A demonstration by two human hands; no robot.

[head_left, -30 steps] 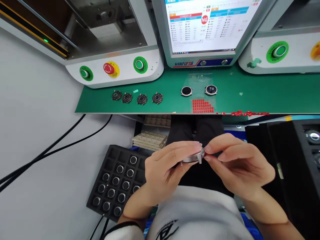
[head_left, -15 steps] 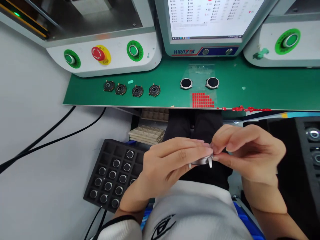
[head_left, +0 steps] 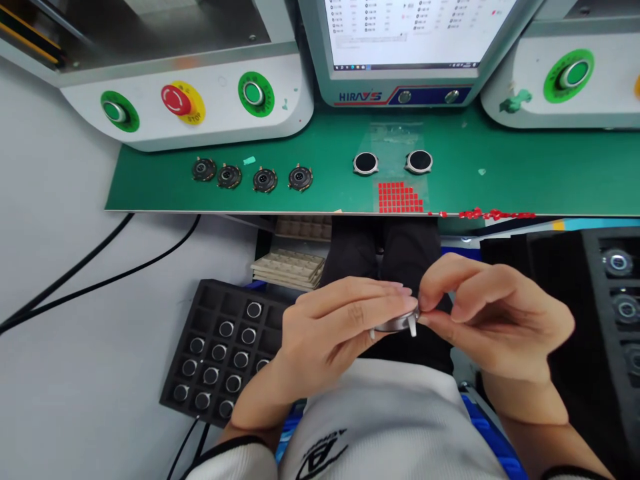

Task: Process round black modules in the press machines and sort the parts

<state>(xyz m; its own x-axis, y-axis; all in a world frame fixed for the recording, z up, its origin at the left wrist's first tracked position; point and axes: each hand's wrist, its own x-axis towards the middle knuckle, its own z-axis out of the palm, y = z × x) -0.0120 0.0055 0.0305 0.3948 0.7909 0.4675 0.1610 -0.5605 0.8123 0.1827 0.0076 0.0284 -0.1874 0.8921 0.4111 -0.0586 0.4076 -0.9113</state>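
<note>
My left hand [head_left: 330,327] is wrapped around a round silver watch case [head_left: 400,323], fingers lying over its top. My right hand [head_left: 493,317] pinches the same case at its right edge, thumb and forefinger pressed together by a small lug. Both hands hover over my lap, below the front edge of the green bench mat [head_left: 525,180]. On that mat lie two finished round watch cases with dark faces [head_left: 365,163] [head_left: 419,161], a block of small red stickers [head_left: 399,198] and a row of several dark round inner modules [head_left: 265,179].
A black foam tray [head_left: 220,350] with several round parts sits low at my left; another black tray [head_left: 617,287] stands at my right. Behind the mat are white machine housings with green buttons [head_left: 255,93] and a red stop button [head_left: 177,100], plus a monitor [head_left: 410,33]. Black cables [head_left: 100,267] run at left.
The view has dropped and shifted slightly; both hands stay on the watch case, with the right fingers shifting a little at its edge.
</note>
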